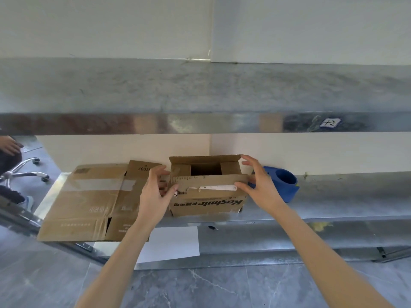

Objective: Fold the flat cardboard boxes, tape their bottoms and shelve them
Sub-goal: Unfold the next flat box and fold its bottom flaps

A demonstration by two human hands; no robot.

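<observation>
I count two cardboard boxes: one opened-up box [208, 194] in the middle and one flat box [89, 201] to its left. There is one blue tape dispenser [284, 181] on the right and one white sheet of paper [173, 243] lower down. The metal shelves number three: the upper shelf [200, 90], the middle shelf [333, 196] and the lower shelf [278, 238]. One handwritten label [330, 122] sits on the upper one's front edge. Hands come to three: the left hand [155, 194], the right hand [260, 185] and another person's hand [9, 145] at the far left. Near it there is one chair base [24, 172] on castors.
</observation>
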